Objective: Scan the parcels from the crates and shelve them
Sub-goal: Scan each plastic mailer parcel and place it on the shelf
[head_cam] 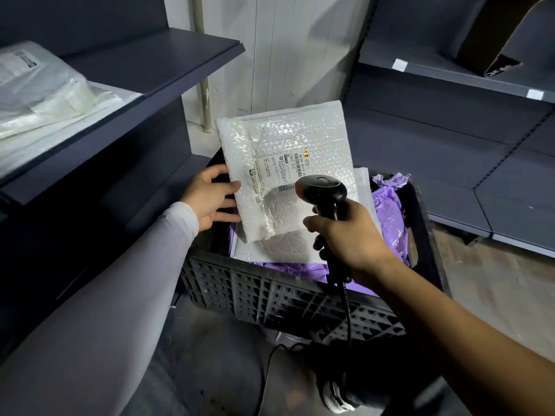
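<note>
A white bubble-wrap parcel (pixel 285 151) with a printed label is tilted up above the dark slatted crate (pixel 285 298). My left hand (pixel 213 196) holds the parcel's left edge, thumb on its front face. My right hand (pixel 345 238) grips the handle of a black barcode scanner (pixel 322 190), whose head hovers just over the parcel's label near the barcode. Under the held parcel lies another white parcel (pixel 282 247), and purple bagged parcels (pixel 390 211) fill the crate's right side.
A dark shelf (pixel 126 94) at the left carries clear plastic-wrapped parcels (pixel 45 91). Grey shelving (pixel 450 121) stands at the right, with a cardboard box (pixel 495 34) on its upper level. The scanner's cable (pixel 348 319) hangs down to the floor in front of the crate.
</note>
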